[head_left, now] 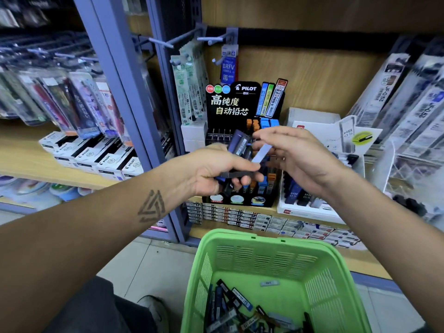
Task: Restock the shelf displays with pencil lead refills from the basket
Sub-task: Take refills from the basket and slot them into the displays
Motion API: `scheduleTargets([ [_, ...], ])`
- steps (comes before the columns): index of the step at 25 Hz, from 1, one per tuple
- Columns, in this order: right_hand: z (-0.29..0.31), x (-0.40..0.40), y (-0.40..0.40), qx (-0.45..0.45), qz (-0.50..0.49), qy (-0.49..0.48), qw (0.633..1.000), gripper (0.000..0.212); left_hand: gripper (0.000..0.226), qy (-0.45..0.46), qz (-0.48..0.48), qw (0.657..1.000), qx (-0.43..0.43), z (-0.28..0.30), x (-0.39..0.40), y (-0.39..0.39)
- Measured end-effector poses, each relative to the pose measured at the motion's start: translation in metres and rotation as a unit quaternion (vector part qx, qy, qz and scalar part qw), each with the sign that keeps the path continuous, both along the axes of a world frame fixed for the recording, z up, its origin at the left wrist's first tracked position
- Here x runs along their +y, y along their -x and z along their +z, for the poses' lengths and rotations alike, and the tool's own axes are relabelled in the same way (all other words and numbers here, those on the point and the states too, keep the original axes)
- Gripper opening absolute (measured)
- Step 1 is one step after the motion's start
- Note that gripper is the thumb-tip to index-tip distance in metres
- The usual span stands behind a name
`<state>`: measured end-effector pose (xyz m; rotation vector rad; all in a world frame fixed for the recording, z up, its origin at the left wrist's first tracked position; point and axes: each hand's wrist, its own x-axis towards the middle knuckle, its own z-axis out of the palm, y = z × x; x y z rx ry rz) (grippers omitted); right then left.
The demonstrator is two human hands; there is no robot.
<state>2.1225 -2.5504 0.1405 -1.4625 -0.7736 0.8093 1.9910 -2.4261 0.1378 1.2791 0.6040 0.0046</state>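
Lead refills [240, 308] piled in green basket [319, 280].

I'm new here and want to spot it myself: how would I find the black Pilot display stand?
Look at the wooden shelf above the green basket. The black stand sits behind the two hands, beside a white box. Only it has gold lettering and three coloured dots.

Boxed Pilot pens [96, 155] on left shelf, hanging blister-packed pens [79, 104], tiled floor [149, 267]
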Motion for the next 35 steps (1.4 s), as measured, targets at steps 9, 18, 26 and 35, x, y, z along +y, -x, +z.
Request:
scheduleTargets([
  [9,0.008,-0.055,-0.02,0.054,-0.04,0.037,0.997,0.008,0.01,-0.017,-0.13,0.991,-0.006,-0.008,-0.072,-0.04],
  [18,0.019,-0.089,-0.05,-0.149,-0.103,0.105,0.978,0.017,0.01,-0.017,-0.142,0.99,0.002,-0.014,-0.106,-0.083],
  [26,0.02,-0.119,-0.082,0.051,-0.201,0.037,0.978,0.01,0.012,-0.018,-0.183,0.983,0.002,-0.017,-0.13,-0.105],
  [35,0.015,-0.13,-0.107,0.107,-0.287,-0.111,0.946,0.035,0.005,0.005,-0.134,0.991,0.001,-0.016,-0.113,-0.107],
])
